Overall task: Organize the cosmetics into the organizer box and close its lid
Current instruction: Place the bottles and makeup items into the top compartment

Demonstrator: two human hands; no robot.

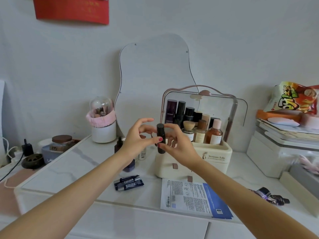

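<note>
Marble-look tabletop point(82, 163), white wall point(224, 40).

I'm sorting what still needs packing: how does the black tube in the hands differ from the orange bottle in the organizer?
The black tube is opaque, plain and held in the air by both hands; the orange bottle is see-through, pink-capped, labelled and already stands in the organizer box. The tube is a slim straight cylinder; the bottle is wider and narrows to its cap. Both are upright.
</note>
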